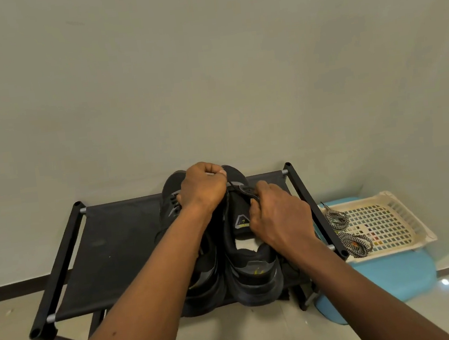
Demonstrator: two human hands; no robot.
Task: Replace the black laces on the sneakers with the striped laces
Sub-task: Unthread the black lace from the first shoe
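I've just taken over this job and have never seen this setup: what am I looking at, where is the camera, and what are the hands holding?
There is no machine here. A person works with bare hands, and the single picture comes from a camera worn on their head, looking forward and down. Two black sneakers stand on a black rack. The left hand and right hand are both over the sneaker on the right side. Each is curled on its black lace, which runs between them. The left hand's grip is partly hidden, so that is my best reading. To the right, two bundles of striped laces lie untouched on a cream tray, which sits on a blue stool.
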